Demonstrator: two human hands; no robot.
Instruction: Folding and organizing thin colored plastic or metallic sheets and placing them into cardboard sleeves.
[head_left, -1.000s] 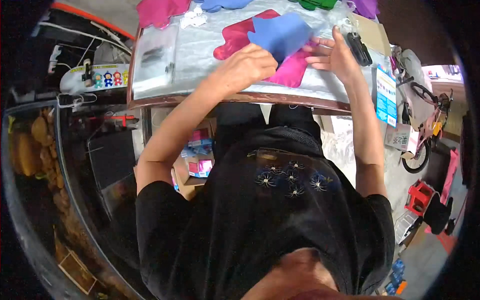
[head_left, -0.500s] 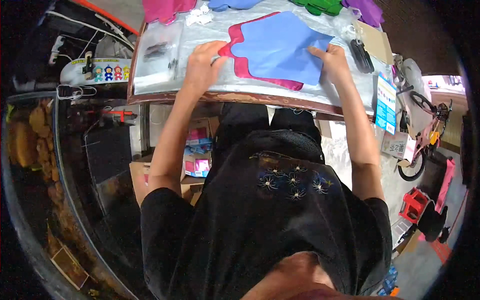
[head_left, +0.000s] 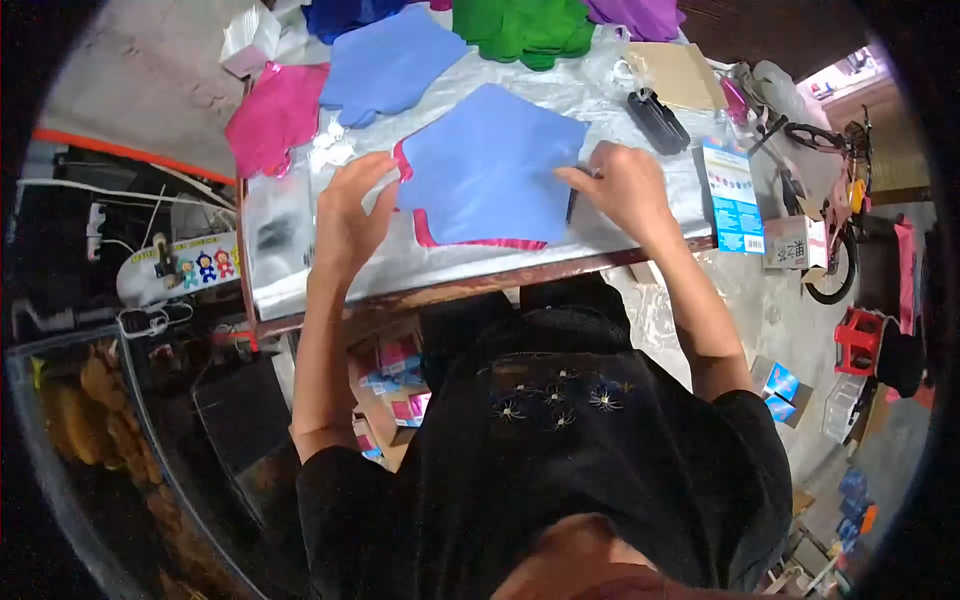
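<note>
A light-blue cut sheet [head_left: 490,165], soft and cloth-like with a pointed top and a wavy left edge, lies flat on the table. Beneath it is a magenta sheet [head_left: 480,243], showing only as strips along the left and lower edges. Beside the left edge is my left hand [head_left: 348,210], its thumb and fingers apart near the magenta strip. My right hand [head_left: 630,192] is at the right edge with fingers curled and thumb laid on the blue sheet, seemingly pinching its margin. The fingertips under that margin are hidden.
Pink [head_left: 278,118], blue [head_left: 390,62], green [head_left: 522,28] and purple pieces lie along the table's far side. A small white bundle [head_left: 332,147] is at the left. At the right are a black elongated object [head_left: 657,122], a cardboard piece [head_left: 678,77] and a blue-and-white printed card [head_left: 733,195].
The blue sheet now covers more of the magenta one, and its right edge lies flatter. My hands stay at its two sides. The whole view has shifted, showing more of the table's far side.
</note>
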